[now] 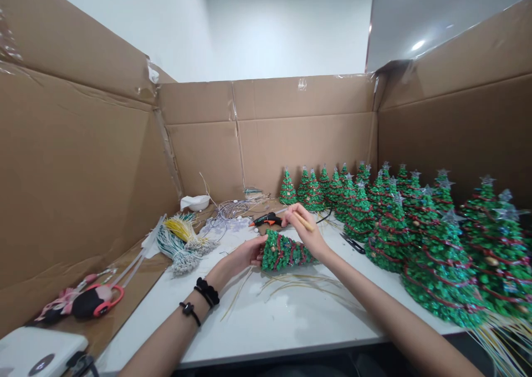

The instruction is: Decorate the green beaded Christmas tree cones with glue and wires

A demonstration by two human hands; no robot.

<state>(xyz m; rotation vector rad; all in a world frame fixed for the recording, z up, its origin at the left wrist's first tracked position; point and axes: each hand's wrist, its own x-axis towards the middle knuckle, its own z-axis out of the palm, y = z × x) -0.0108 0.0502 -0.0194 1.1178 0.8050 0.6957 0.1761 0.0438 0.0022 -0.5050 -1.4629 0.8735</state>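
Left hand cupped against base of sideways green tree; right hand gripping wooden stick.

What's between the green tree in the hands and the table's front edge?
In the head view, loose pale yellow strands lie on the white tabletop below the green tree.

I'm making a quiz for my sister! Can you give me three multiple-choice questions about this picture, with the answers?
1. Where is the hot glue gun?
A) in the white bowl
B) on the table beyond the hands
C) in the left hand

2. What colour are the wristbands?
A) red
B) yellow
C) black

3. How is the green tree held?
A) on its side
B) standing upright
C) upside down

Answers:
1. B, it lies past the fingers.
2. C, the bands look black.
3. A, it lies sideways between the left hand and right hand.
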